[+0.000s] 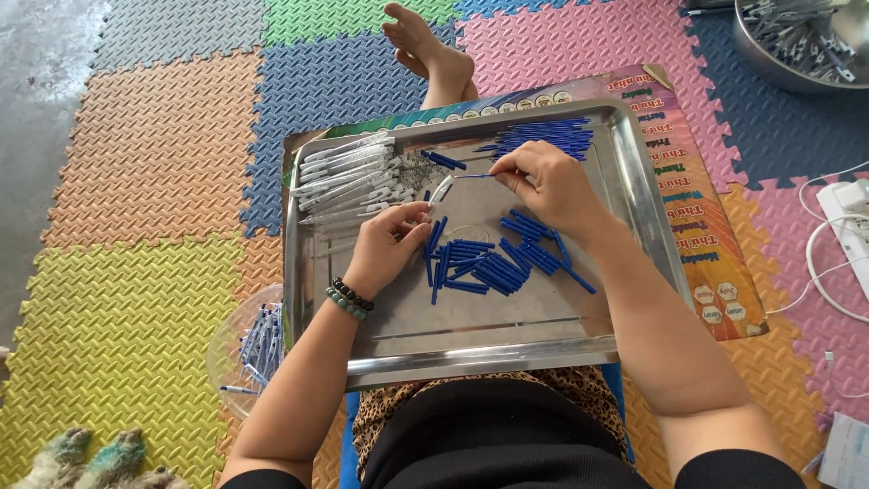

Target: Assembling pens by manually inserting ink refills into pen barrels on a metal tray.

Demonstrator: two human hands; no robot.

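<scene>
Over foam floor mats, left hand point(389, 243) fingers clamp a white pen barrel point(441, 190); right hand point(548, 186) fingers pinch a thin blue refill point(474, 176) at its mouth, insertion step; alignment needed.

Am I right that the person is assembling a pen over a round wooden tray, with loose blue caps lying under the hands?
Not quite: in the head view the tray is rectangular and shiny metal, not round wood. The rest holds: left hand and right hand hold a white pen above loose blue caps.

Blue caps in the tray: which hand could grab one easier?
Probably the left hand: the blue caps lie just beside its fingertips. The right hand pinches a thin blue refill, so it looks busier.
</scene>
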